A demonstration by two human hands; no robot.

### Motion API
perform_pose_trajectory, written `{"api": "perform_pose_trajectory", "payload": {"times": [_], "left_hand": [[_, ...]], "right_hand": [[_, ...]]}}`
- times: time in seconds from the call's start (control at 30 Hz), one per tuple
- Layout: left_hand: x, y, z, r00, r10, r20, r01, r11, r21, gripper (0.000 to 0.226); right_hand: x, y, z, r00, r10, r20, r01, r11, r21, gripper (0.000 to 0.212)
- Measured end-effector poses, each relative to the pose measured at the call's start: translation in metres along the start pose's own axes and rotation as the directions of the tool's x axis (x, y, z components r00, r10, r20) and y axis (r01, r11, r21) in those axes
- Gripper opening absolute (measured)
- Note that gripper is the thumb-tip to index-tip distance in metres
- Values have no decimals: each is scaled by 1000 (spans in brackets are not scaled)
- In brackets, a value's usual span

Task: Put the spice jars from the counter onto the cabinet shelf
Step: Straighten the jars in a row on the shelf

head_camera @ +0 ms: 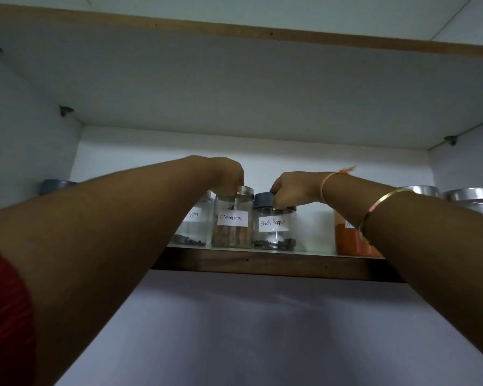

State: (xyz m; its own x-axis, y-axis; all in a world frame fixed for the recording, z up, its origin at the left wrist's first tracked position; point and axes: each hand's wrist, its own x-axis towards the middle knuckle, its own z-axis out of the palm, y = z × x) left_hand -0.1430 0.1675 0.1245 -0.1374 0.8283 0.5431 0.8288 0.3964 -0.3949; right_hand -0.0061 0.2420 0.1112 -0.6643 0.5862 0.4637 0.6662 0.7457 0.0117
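I look up at the cabinet shelf [262, 261], where glass spice jars stand in a row. My left hand [226, 174] grips the silver lid of the jar labelled Cinnamon [232, 228]. My right hand [293, 190] grips the dark lid of the jar labelled Black Pepper [273, 229]. Both jars rest on the shelf, side by side. Left of them another jar with a "pepper" label [193, 227] is partly hidden by my left arm. A jar of orange-red powder [346, 240] stands to the right, partly behind my right arm.
Silver-lidded jars [471, 197] stand at the shelf's far right, and a grey lid [55, 186] shows at the far left. The upper shelf's underside [234, 93] hangs above the jars. The cabinet back wall [304, 154] is close behind them.
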Motion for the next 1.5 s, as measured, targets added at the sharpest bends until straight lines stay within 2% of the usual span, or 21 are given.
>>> {"api": "perform_pose_trajectory", "payload": {"times": [0.1,0.3,0.57,0.67,0.77,0.83,0.9,1.03,1.23,1.5], "left_hand": [[13,-2,8,999,-12,46,7,994,105,37],[26,-3,19,994,-54,95,44,993,111,35],[24,-3,20,992,-67,102,63,997,40,32],[16,1,21,984,-97,148,104,994,-44,34],[6,9,21,974,-121,189,146,981,-126,54],[-6,17,21,979,-123,162,141,985,-103,66],[-11,23,21,988,-115,102,126,985,-116,68],[-22,27,14,995,-98,25,101,986,-136,64],[-41,38,-2,998,-66,11,67,986,-155,61],[-68,41,-24,1000,27,-17,-29,984,-177,58]], "right_hand": [[9,0,4,999,6,42,-6,1000,0,37],[15,2,0,996,12,86,-22,992,123,40],[15,13,8,1000,-9,-9,11,975,223,38],[13,14,11,999,-12,-40,20,976,219,38],[11,14,15,999,-23,-28,28,980,198,49],[10,13,15,1000,-27,-12,29,978,208,66],[7,12,12,998,-34,-45,43,977,210,72],[-1,11,10,995,-56,-88,71,981,182,72],[-21,15,9,994,-66,-83,74,993,92,63],[-54,5,-16,991,-32,-131,40,997,65,66]]}}
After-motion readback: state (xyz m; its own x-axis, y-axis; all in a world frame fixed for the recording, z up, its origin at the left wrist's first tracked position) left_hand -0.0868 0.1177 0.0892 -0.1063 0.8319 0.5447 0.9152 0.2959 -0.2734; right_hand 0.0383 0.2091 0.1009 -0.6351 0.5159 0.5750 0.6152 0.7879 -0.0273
